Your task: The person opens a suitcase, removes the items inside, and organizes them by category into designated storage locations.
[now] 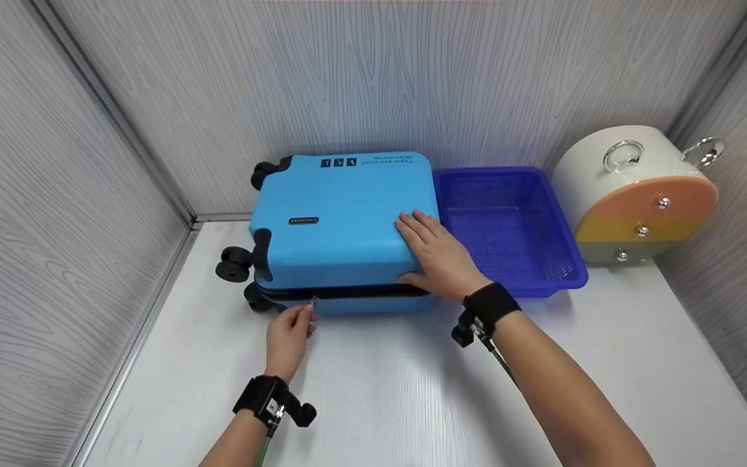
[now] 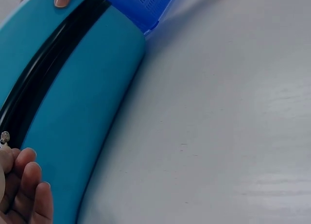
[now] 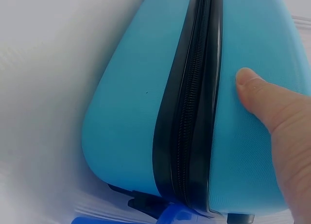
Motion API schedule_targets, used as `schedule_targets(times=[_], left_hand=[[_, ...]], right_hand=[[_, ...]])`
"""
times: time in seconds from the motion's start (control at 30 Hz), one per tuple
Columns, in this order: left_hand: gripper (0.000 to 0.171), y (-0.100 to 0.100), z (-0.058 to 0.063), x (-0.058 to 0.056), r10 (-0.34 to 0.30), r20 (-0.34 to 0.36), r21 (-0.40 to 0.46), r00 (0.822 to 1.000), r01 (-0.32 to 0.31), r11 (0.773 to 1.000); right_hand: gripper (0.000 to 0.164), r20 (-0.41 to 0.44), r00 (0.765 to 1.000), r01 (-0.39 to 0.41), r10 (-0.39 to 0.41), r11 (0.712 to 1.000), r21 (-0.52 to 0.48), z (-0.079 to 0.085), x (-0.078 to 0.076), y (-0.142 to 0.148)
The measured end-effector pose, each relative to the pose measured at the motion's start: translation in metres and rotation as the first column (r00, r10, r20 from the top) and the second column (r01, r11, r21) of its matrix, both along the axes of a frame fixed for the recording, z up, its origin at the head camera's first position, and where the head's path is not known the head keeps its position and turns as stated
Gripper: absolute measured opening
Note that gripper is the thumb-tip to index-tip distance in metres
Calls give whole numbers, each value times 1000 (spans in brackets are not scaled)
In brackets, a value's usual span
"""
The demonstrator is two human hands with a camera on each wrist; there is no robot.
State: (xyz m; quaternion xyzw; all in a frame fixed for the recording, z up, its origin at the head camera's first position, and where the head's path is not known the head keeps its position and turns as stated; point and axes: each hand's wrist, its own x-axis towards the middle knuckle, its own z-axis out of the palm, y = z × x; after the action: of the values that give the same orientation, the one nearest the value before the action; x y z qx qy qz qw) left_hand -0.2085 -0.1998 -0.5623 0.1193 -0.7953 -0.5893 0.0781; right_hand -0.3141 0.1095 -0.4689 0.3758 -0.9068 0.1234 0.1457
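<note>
A light blue hard-shell suitcase (image 1: 347, 201) lies flat on the white table, its black wheels (image 1: 235, 263) to the left. Along its front side runs a black zipper band (image 3: 192, 97), the teeth meshed in the right wrist view. My left hand (image 1: 288, 337) pinches the small metal zipper pull (image 2: 5, 137) between thumb and finger, near the left end of the front side. With fingers spread flat, my right hand (image 1: 441, 259) rests on the lid's front right corner. Its thumb (image 3: 252, 88) presses the shell just above the zipper band.
Right beside the suitcase stands a dark blue plastic basket (image 1: 565, 263) with perforated walls. Further right is a rounded white container (image 1: 607, 162) with striped drawer fronts and silver handles. Wood-grain panels (image 1: 360, 71) enclose the table at the back and sides.
</note>
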Motion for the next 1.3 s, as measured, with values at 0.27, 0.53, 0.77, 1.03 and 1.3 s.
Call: schedule_targets(times=[0.27,0.53,0.77,1.03,1.3], left_hand=[[30,-14,1,4,1,10,-23,1000,-1,1000],[32,-38,-4,4,70,-12,-46,997,-71,996],[36,-60,-4,4,148,-28,-26,989,-148,989],[33,-77,-6,-3,188,-72,-99,979,-195,976],[32,-90,-3,-21,258,-109,-45,960,-264,963]], right_hand=[[102,13,1000,5,-5,1000,8,0,0,0],[102,8,1000,-2,1,1000,3,-2,-1,0],[102,3,1000,-9,9,1000,-8,-3,-2,1],[101,27,1000,-6,6,1000,-7,-2,-3,2],[101,23,1000,-19,19,999,-31,-3,-3,2]])
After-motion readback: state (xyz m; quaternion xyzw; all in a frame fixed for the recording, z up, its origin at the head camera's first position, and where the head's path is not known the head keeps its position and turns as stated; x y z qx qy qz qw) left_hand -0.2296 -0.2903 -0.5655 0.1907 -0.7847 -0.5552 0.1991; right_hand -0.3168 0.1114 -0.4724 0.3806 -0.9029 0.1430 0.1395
